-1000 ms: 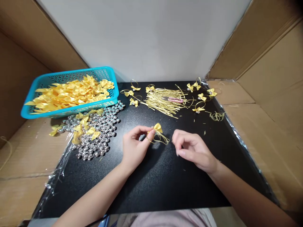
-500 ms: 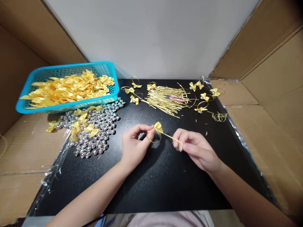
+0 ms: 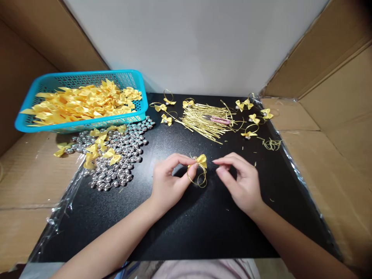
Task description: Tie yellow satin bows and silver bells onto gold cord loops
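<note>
Between thumb and forefinger, my left hand [image 3: 171, 178] pinches a yellow ribbon bow [image 3: 201, 159] above the middle of the black table. A thin gold tie [image 3: 200, 183] hangs from the bow in curled loops. Just right of the bow is my right hand [image 3: 240, 180], thumb and forefinger apart with nothing between them. Beyond the hands lies a pile of gold twist ties [image 3: 200, 122], with a pink-handled tool [image 3: 220, 120] resting on top. Silver bells or beads [image 3: 116, 170] are heaped to the left, several yellow bows [image 3: 112, 155] among them.
A blue basket [image 3: 87, 126] full of yellow bows stands at the back left. Bows with gold loops, such as one bow [image 3: 166, 119], lie around the ties. Coiled gold scraps [image 3: 271, 144] lie at the right. Cardboard walls [image 3: 334, 73] flank the table.
My right hand has let go of the gold tie, and its fingers have parted. The tie's end, straight before, now curls beneath the bow. My left hand still pinches the bow.
</note>
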`<action>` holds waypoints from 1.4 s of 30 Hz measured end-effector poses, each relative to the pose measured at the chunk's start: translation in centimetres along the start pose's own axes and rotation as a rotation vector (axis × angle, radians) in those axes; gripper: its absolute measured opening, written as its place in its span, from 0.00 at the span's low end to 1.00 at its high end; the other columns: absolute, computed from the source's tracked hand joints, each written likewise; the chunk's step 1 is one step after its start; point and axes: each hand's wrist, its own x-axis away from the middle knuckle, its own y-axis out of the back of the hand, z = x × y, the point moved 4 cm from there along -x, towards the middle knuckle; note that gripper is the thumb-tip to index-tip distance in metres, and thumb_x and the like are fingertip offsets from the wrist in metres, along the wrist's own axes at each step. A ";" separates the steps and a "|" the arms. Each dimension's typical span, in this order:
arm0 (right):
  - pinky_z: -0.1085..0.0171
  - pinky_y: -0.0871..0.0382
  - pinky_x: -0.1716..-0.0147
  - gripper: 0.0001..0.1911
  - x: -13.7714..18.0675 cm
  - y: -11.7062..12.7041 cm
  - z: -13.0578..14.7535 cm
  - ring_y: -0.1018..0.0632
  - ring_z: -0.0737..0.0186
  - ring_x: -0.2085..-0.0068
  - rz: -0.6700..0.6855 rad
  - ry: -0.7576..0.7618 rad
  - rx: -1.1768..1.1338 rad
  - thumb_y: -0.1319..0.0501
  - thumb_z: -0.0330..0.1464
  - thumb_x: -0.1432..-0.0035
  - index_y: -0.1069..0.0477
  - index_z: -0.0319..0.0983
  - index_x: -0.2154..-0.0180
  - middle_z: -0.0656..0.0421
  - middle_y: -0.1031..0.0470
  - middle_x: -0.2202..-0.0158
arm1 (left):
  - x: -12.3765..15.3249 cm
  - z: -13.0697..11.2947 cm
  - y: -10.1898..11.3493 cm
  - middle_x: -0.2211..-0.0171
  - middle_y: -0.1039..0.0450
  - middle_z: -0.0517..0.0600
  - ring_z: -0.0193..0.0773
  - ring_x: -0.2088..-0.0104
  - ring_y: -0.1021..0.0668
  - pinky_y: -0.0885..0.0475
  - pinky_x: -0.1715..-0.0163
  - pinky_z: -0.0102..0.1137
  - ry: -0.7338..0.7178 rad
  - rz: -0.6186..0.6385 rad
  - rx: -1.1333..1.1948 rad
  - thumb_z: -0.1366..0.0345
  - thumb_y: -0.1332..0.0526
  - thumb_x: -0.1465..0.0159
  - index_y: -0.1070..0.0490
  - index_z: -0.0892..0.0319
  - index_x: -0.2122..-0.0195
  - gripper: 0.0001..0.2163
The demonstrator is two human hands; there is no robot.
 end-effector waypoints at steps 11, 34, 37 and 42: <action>0.61 0.32 0.68 0.07 -0.1 -1.3 0.5 0.24 0.63 0.71 0.135 -0.029 0.036 0.38 0.26 0.45 0.25 0.39 0.74 0.58 0.23 0.74 | 0.3 -1.6 -0.9 0.70 0.19 0.50 0.35 0.70 0.19 0.24 0.67 0.30 -0.269 0.099 -0.111 0.73 0.35 0.40 0.25 0.59 0.67 0.03; 0.63 0.38 0.63 0.09 -0.3 -1.3 -0.4 0.31 0.63 0.66 0.326 -0.171 -0.175 0.44 0.32 0.37 0.33 0.39 0.71 0.59 0.33 0.70 | 0.1 -0.8 -0.6 0.71 0.20 0.49 0.33 0.70 0.19 0.26 0.68 0.27 -0.169 0.088 -0.110 0.73 0.34 0.41 0.24 0.61 0.68 0.02; 0.61 0.40 0.59 0.12 -0.3 -0.9 -0.3 0.32 0.61 0.62 0.385 -0.200 -0.339 0.47 0.34 0.34 0.36 0.40 0.72 0.58 0.33 0.67 | 0.0 -0.2 -0.4 0.71 0.20 0.48 0.33 0.71 0.20 0.26 0.69 0.26 -0.073 0.081 -0.114 0.72 0.34 0.41 0.24 0.61 0.69 0.01; 0.62 0.41 0.60 0.16 -0.6 -0.1 0.2 0.32 0.60 0.64 0.381 -0.287 -0.686 0.48 0.36 0.34 0.37 0.40 0.75 0.59 0.36 0.74 | -0.2 0.1 -0.4 0.72 0.20 0.48 0.33 0.71 0.20 0.27 0.69 0.25 -0.011 0.085 -0.122 0.72 0.34 0.42 0.24 0.61 0.70 0.01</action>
